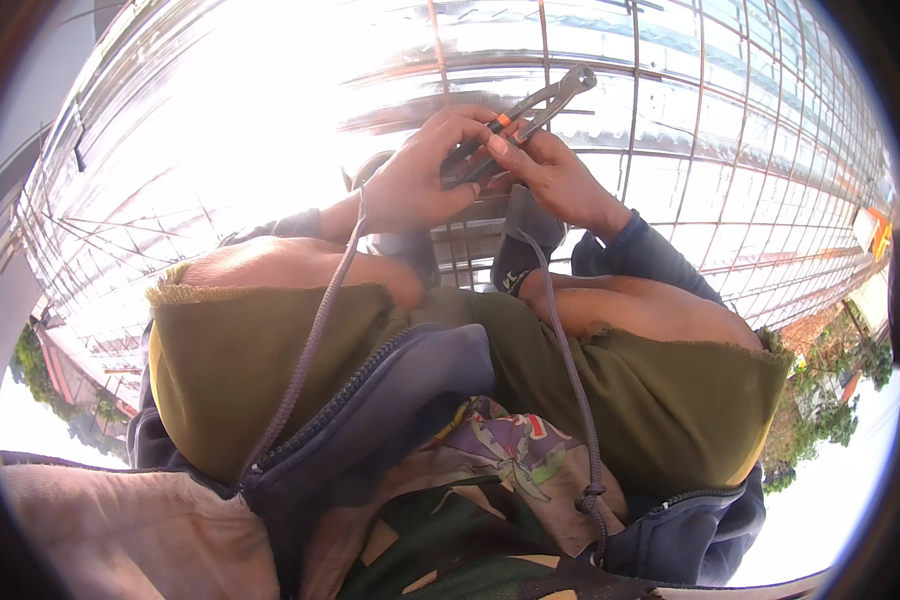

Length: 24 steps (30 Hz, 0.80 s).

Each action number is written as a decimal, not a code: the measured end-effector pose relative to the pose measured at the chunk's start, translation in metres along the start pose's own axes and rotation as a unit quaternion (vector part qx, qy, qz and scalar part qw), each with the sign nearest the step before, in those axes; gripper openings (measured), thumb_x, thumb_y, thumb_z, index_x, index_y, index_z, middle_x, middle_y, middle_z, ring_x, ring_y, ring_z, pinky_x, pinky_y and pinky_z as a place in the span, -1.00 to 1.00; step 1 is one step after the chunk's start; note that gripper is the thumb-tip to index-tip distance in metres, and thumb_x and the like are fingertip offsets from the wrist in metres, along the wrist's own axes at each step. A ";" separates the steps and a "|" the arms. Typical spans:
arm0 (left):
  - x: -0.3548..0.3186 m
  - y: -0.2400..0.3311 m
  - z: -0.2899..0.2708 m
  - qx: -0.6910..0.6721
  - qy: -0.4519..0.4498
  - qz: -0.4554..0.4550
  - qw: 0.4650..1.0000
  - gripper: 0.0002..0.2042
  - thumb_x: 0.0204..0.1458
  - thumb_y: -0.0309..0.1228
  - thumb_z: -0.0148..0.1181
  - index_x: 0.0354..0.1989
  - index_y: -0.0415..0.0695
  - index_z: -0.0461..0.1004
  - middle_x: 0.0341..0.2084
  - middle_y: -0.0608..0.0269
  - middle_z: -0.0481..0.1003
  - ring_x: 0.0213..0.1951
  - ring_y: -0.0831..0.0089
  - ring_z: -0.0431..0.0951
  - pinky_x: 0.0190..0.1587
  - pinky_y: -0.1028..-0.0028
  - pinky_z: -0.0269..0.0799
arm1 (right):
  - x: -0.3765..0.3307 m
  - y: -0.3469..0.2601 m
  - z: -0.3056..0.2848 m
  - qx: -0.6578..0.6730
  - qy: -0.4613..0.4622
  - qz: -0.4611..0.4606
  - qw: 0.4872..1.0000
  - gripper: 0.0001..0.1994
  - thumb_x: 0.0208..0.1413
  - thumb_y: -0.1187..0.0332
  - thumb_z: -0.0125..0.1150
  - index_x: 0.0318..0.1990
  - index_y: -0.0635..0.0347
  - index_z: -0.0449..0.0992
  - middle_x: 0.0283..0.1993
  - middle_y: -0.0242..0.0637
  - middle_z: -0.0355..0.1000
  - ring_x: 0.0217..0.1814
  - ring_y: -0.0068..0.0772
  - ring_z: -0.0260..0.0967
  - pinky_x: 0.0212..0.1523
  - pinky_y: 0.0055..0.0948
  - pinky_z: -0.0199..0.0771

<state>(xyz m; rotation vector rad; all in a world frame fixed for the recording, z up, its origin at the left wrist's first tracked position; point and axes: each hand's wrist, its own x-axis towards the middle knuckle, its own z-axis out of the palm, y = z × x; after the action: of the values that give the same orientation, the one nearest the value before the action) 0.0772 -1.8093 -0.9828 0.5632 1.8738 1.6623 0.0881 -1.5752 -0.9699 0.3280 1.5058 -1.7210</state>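
Observation:
A pair of dark pincers (574, 80) with an orange mark on the handle points up and to the right, jaws away from me. My left hand (425, 165) is closed round the handles, its fingers partly covering them. From the other side my right hand (560, 182) has thumb and fingers pressed on the handles, close to the left fingertips. Whether a piece of wire is pinched there too is too small to tell. Below the tool lies a mesh of thin steel bars (630, 150), with my two hands just over it.
I squat with both knees raised, and my dark shoes (526, 235) rest on the bars. Two jacket drawcords (310, 340) hang in front of me. Strong glare washes out the shiny metal sheeting (250, 110) at left. An orange object (878, 235) stands at the far right edge.

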 end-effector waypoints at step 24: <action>0.071 -0.058 0.041 -0.124 -0.037 -0.180 0.975 -0.73 0.27 -0.31 0.20 0.06 -0.13 0.61 -0.10 0.25 0.64 -0.24 0.48 0.56 -0.09 0.38 0.52 | 0.012 -0.098 -0.099 -0.962 0.080 -0.092 0.242 -0.59 0.27 0.32 0.26 0.26 0.19 0.57 0.44 -0.12 0.34 0.57 0.15 0.12 0.52 0.45 0.05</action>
<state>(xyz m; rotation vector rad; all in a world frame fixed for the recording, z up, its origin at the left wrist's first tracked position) 0.0536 -1.7409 -1.0526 0.1672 1.5733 1.5736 -0.0195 -1.4928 -0.9337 -1.0499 2.4802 1.1218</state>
